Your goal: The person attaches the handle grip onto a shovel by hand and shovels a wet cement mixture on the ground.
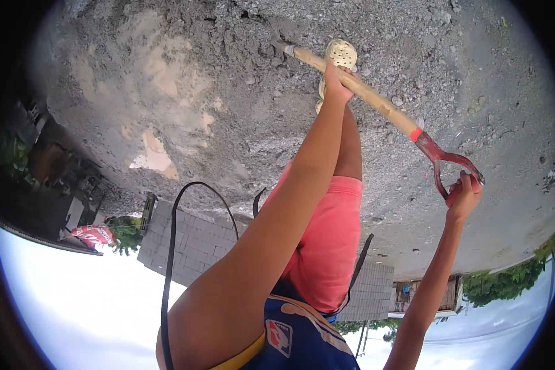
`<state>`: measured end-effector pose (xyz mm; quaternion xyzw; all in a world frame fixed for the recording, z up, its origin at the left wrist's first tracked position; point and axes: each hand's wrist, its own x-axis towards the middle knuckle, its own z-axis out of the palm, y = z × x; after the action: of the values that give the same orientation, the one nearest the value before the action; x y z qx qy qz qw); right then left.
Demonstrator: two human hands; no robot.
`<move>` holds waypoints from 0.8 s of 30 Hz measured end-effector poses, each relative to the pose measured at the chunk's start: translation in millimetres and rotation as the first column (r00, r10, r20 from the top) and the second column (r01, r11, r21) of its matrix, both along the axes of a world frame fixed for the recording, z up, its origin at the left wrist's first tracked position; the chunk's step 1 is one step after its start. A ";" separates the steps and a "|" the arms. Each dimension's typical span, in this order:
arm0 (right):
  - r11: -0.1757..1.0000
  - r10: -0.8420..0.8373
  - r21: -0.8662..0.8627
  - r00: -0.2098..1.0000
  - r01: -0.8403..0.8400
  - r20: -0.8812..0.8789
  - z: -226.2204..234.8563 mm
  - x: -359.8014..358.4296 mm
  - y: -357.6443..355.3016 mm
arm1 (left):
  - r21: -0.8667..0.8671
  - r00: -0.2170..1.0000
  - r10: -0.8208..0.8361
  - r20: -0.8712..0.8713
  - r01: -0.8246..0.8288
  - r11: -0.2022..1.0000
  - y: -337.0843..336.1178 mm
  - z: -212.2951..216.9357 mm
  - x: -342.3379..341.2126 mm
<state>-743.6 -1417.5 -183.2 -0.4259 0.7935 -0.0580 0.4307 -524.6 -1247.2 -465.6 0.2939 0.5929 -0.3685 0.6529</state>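
A shovel (382, 106) with a pale wooden shaft and a red D-shaped handle lies slantwise across the view, from upper left to lower right. My left hand (339, 83) is wrapped round the middle of the shaft. At the upper end, my right hand (464, 192) grips the crossbar of the red handle. The shaft's far end meets grey gravel (246, 111), where the blade cannot be made out. Just behind the shaft is a cream clog (340, 52) with holes, on my foot, close to my left hand.
Muddy, wet patches (154, 154) spread over the gravel at left. Stacked grey blocks (172, 240) show lower left, and more blocks (370, 287) at lower right. Black straps (171, 246) loop beside my body. A small structure (425, 293) and trees (505, 285) stand at the right edge.
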 end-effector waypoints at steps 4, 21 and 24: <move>0.996 -0.086 0.004 0.995 0.086 0.045 68.4 56.3 76.2 | -0.192 0.976 0.198 0.091 -0.178 0.965 44.3 3.0 30.6; 0.803 0.085 -0.272 0.553 -0.531 -0.829 -9.4 -28.9 34.0 | -0.289 0.971 0.141 -0.194 -0.194 0.938 68.4 -57.3 27.5; 0.810 0.099 -0.270 0.575 -0.520 -0.812 -55.8 -2.0 31.4 | -0.268 0.981 0.107 -0.164 -0.149 0.952 66.3 -91.6 80.3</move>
<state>-745.6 -1386.0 -239.0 -0.6387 0.7666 0.0119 -0.0646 -444.3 -1180.9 -557.1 0.1315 0.5996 -0.4259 0.6647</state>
